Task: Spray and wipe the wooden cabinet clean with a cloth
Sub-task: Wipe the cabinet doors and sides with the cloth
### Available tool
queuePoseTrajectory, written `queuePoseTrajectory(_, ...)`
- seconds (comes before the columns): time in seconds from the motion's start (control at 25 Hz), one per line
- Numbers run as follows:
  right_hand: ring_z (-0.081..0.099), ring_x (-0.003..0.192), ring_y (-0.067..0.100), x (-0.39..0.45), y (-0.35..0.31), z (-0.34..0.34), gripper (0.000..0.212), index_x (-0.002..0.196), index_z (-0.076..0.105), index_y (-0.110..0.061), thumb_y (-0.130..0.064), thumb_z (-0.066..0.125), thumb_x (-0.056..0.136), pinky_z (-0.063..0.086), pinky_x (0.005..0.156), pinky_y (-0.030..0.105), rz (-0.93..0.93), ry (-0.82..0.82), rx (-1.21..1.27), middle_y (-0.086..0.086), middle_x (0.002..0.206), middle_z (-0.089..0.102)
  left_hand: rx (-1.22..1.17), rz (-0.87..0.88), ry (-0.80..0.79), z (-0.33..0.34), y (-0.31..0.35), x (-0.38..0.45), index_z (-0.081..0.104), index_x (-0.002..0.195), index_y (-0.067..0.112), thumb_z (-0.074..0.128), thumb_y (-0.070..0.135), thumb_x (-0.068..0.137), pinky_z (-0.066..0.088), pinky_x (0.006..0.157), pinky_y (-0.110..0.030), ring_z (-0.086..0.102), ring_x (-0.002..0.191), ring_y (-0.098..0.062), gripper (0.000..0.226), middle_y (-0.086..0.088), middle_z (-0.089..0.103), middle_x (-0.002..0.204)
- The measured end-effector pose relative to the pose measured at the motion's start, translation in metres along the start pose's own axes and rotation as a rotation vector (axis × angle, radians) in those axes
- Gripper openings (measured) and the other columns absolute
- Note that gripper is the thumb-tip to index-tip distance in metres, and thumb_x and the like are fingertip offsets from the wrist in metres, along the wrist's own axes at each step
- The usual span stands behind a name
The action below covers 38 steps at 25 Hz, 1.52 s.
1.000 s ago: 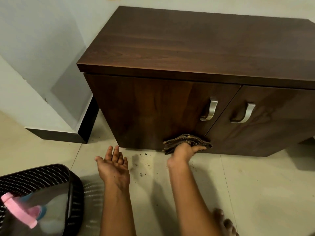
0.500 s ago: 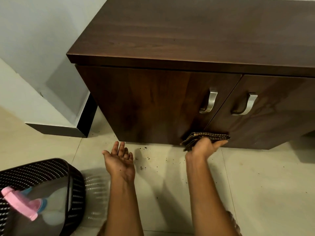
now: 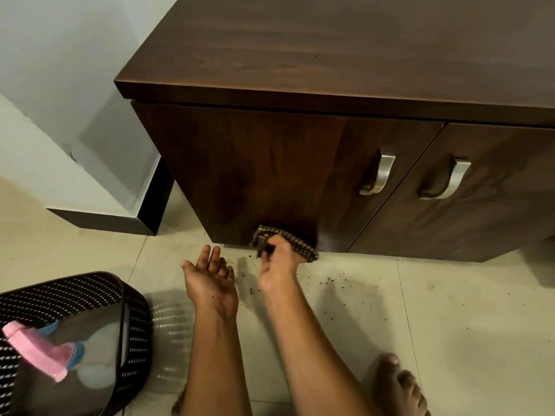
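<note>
A dark wooden cabinet (image 3: pixel 300 163) with two doors and two curved metal handles fills the upper right. My right hand (image 3: pixel 277 265) grips a dark checked cloth (image 3: pixel 300 246) and presses it against the bottom edge of the left door. My left hand (image 3: pixel 210 279) is held flat, palm up, just left of the right hand and a little above the floor, holding nothing. A spray bottle with a pink trigger head (image 3: pixel 36 349) lies in a black perforated basket (image 3: pixel 126 310) at the lower left.
Dark crumbs (image 3: pixel 339 280) are scattered on the pale floor tiles in front of the cabinet. A grey wall corner with a dark skirting (image 3: pixel 150 205) stands left of the cabinet. My bare foot (image 3: pixel 399 385) rests on the floor at the lower right.
My right hand has slid the cloth leftwards along the bottom of the left door. The camera has shifted, so the cabinet sits further right. My left hand stays palm up beside it.
</note>
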State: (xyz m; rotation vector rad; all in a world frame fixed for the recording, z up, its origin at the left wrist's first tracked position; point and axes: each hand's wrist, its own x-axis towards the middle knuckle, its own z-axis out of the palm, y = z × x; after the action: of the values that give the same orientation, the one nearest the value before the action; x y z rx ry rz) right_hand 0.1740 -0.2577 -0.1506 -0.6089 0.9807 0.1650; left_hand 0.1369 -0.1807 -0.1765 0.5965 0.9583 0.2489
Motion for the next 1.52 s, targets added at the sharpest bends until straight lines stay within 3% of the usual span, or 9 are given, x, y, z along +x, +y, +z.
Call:
queuePoseTrajectory(0.12,0.051,0.109,0.026,0.005,0.027,0.015,0.027,0.099,0.050,-0.006,0.014,0.056,0.083,0.043,0.101,0.033,0.180,-0.090,-0.025,0.014,0.114,0.056,-0.019,0.004,0.020,-0.002,0.001,0.001,0.049,0.138,0.013,0.015,0.051,0.102,0.026,0.116,-0.038,0.044,0.129,-0.023,0.063,-0.008,0.052,0.139)
queuePoseTrajectory(0.32,0.056,0.099,0.027,0.019,-0.025,-0.009,0.050,0.124,0.045,-0.004,0.013,0.052,0.077,0.049,0.088,0.040,0.039,0.044,0.050,0.015,0.121,0.055,-0.019,-0.004,0.006,0.004,0.004,0.002,0.043,0.144,0.013,0.012,0.050,0.102,0.016,0.120,-0.042,0.026,0.145,-0.028,0.064,-0.009,0.043,0.149)
queuePoseTrajectory(0.56,0.059,0.089,0.021,0.034,-0.095,-0.056,0.060,0.129,0.038,-0.011,0.013,0.054,0.076,0.054,0.070,0.039,-0.392,0.301,0.086,0.012,0.121,0.055,0.020,-0.011,-0.075,0.024,-0.004,-0.010,0.044,0.143,0.013,0.014,0.048,0.103,0.020,0.117,-0.039,0.030,0.143,-0.026,0.061,-0.009,0.044,0.149)
queuePoseTrajectory(0.72,0.063,0.103,0.028,0.017,-0.092,-0.056,0.039,0.116,0.048,-0.017,0.008,0.055,0.086,0.055,0.090,0.045,-0.578,0.238,-0.041,0.013,0.120,0.060,0.048,-0.027,-0.099,0.036,-0.014,-0.024,0.047,0.141,0.013,0.015,0.046,0.103,0.018,0.118,-0.039,0.029,0.144,-0.025,0.060,-0.009,0.046,0.147)
queuePoseTrajectory(0.92,0.063,0.090,0.006,-0.026,-0.096,-0.043,0.030,0.117,0.054,-0.014,0.002,0.057,0.092,0.052,0.072,0.017,-0.833,0.044,-0.129,-0.004,0.103,0.062,0.049,-0.028,-0.085,0.039,-0.010,-0.038,0.049,0.138,0.012,0.017,0.045,0.102,0.018,0.118,-0.040,0.034,0.141,-0.025,0.058,-0.010,0.049,0.144)
queuePoseTrajectory(1.12,0.062,0.087,-0.004,-0.071,-0.121,-0.027,0.024,0.120,0.055,-0.011,-0.005,0.050,0.098,0.051,0.076,0.018,-0.989,-0.073,-0.050,-0.007,0.104,0.062,0.047,-0.008,-0.104,0.045,-0.004,-0.053,0.052,0.136,0.013,0.017,0.045,0.102,0.021,0.116,-0.039,0.038,0.138,-0.026,0.058,-0.008,0.053,0.141)
queuePoseTrajectory(1.24,0.057,0.109,0.008,-0.083,-0.125,-0.019,0.025,0.121,0.055,-0.016,-0.017,0.056,0.096,0.047,0.093,0.021,-1.286,-0.047,-0.265,-0.007,0.114,0.057,0.038,-0.003,-0.119,0.042,-0.002,-0.059,0.049,0.139,0.013,0.017,0.045,0.102,0.020,0.117,-0.040,0.035,0.140,-0.026,0.058,-0.009,0.050,0.143)
queuePoseTrajectory(1.36,0.049,0.099,0.014,-0.076,-0.126,-0.013,0.034,0.120,0.057,-0.011,-0.025,0.059,0.089,0.044,0.081,0.025,-1.656,0.066,-0.614,0.004,0.108,0.051,0.030,-0.009,-0.129,0.036,-0.002,-0.060,0.047,0.140,0.012,0.017,0.044,0.102,0.018,0.119,-0.041,0.030,0.143,-0.026,0.058,-0.009,0.047,0.147)
queuePoseTrajectory(1.52,0.047,0.093,0.022,-0.048,-0.124,-0.021,0.030,0.114,0.046,-0.013,-0.017,0.059,0.087,0.049,0.073,0.036,-1.837,0.198,-0.831,0.017,0.104,0.051,0.027,0.000,-0.116,0.029,0.002,-0.058,0.048,0.140,0.012,0.017,0.044,0.102,0.018,0.119,-0.043,0.030,0.144,-0.027,0.058,-0.009,0.046,0.147)
